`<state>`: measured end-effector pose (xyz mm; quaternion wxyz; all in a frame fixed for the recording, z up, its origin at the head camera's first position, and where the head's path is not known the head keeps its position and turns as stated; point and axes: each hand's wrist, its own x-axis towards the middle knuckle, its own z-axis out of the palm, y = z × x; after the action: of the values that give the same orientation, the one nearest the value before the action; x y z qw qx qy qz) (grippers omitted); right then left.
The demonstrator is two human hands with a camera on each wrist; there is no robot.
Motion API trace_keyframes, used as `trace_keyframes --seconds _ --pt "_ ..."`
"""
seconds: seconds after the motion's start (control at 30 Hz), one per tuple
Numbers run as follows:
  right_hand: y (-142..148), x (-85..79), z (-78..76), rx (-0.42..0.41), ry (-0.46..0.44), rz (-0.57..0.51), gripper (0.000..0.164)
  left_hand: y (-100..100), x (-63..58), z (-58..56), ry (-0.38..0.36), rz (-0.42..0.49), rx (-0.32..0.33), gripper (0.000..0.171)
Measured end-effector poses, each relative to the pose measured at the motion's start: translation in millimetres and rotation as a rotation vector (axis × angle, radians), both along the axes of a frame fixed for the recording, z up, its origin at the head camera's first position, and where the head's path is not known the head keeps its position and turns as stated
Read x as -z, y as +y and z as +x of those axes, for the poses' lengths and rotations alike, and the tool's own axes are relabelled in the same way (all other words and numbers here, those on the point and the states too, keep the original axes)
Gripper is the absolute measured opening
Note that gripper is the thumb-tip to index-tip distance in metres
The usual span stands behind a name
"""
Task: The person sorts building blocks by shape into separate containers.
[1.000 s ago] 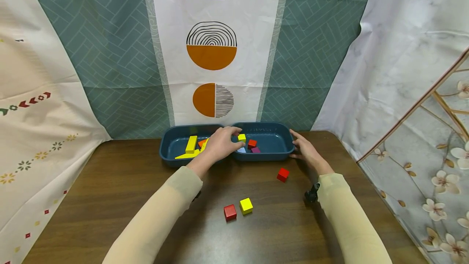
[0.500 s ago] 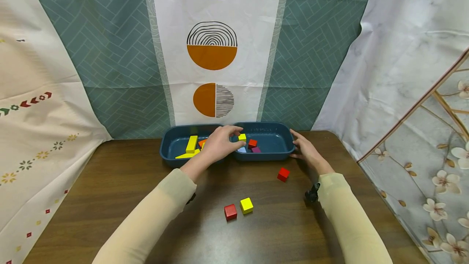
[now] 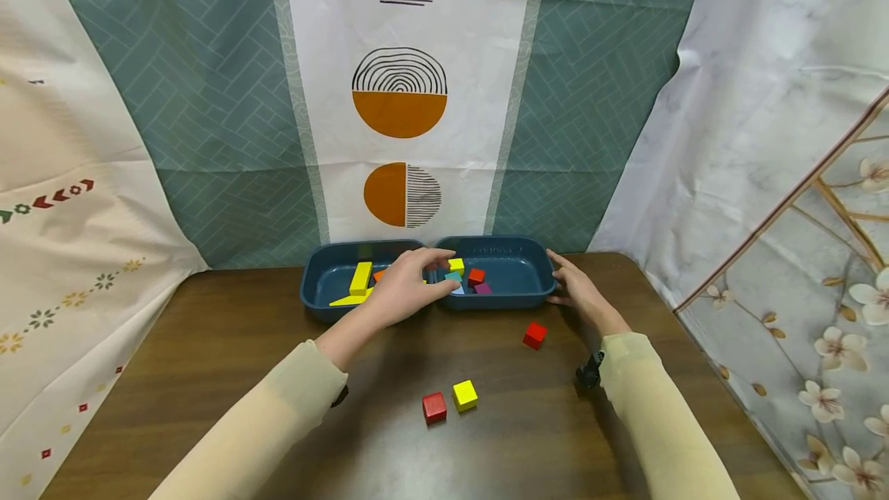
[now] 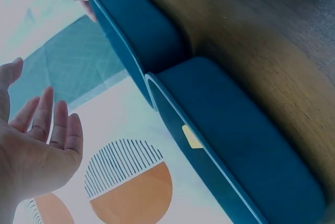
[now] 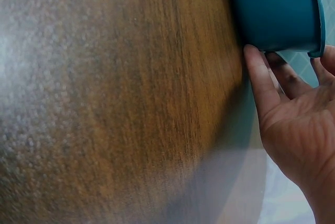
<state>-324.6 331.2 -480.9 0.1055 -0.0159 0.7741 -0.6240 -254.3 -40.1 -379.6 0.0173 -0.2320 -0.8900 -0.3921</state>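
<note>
My left hand [image 3: 406, 284] hovers over the inner end of the left blue bin [image 3: 312, 295], thumb and fingers apart; the left wrist view shows nothing in it. Its fingertips point at the right blue bin [image 3: 510, 302], where a yellow cube [image 3: 456, 266], a teal piece [image 3: 453, 277], a pale blue piece [image 3: 458, 291], a red cube [image 3: 476, 277] and a purple piece [image 3: 482, 289] lie. Extended fingers of my right hand [image 3: 583, 292] touch the outer end of that bin. Inside the left bin are a yellow bar [image 3: 361, 278], a flat yellow piece [image 3: 346, 302] and an orange piece [image 3: 379, 275], partly hidden.
On the wooden table [image 3: 229, 376], a red cube [image 3: 535, 335] sits in front of the right bin. Nearer to me, another red cube [image 3: 434, 407] stands beside a yellow cube [image 3: 464, 396]. A patterned curtain [image 3: 403, 114] hangs behind the bins.
My left hand has drawn slightly left and toward me. A teal piece now shows in the right bin that was not visible before. My right hand stays at the bin's end.
</note>
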Motion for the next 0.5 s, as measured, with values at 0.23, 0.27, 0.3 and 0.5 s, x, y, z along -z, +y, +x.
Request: trace_keyframes --seconds 0.23,0.27,0.3,0.5 --pt "1.4 -1.8 -1.2 0.009 0.013 0.006 0.064 -5.0 -6.7 12.9 0.008 0.014 -0.003 0.053" --pt "1.6 -1.8 -0.8 0.010 0.015 0.008 0.064 -5.8 -7.2 15.0 0.006 0.016 -0.005 0.053" --pt "1.5 -1.5 -0.3 0.013 0.016 0.008 0.064 -6.6 -7.1 16.8 0.005 0.016 -0.008 0.053" --pt "-0.6 2.3 0.6 0.025 0.010 0.012 0.064 -13.8 -2.4 29.0 -0.005 0.016 -0.011 0.053"
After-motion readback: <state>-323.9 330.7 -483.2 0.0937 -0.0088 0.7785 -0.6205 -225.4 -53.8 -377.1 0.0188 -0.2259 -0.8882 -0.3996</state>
